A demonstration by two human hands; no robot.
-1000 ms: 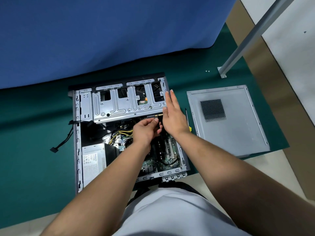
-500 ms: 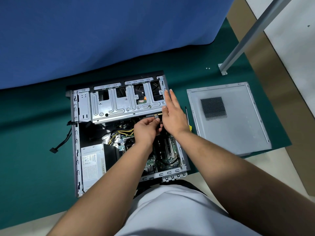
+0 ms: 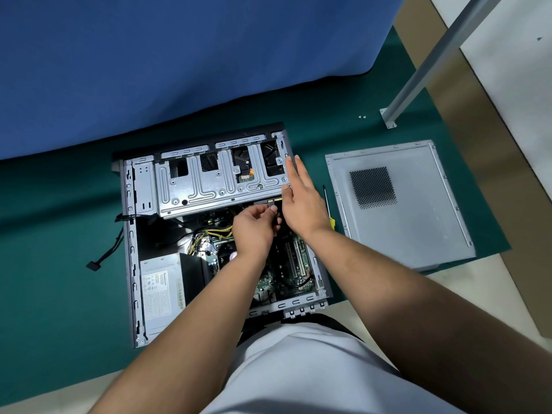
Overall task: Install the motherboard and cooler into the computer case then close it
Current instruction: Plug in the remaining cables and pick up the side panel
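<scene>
Computer case lay on its side, open face up, on the green matte table; stamped sheet-metal frame, grey, with ribbed drive cage across the far end. Motherboard sat inside the case, green PCB with long parallel slots, partly hidden under the forearms. Boxy grey power supply with printed label occupied near-left corner; bundle of yellow and black wires ran beside it. Left hand reached inside the case just below the cage edge, fingers curled, thumb and forefinger pinching a small dark connector; exact part too small to identify. Right hand was spread flat, fingers straight and together, resting against the far-right corner of the case frame beside the cage. Detached side panel lay flat to the right of the case, well apart, pale grey sheet with a square perforated mesh vent. Screwdriver with thin shaft and yellow handle lay between case and panel. Two small screws sat on the table near an angled aluminium strut foot. Loose black cable trailed off the case's left side. Blue cloth hung behind.
</scene>
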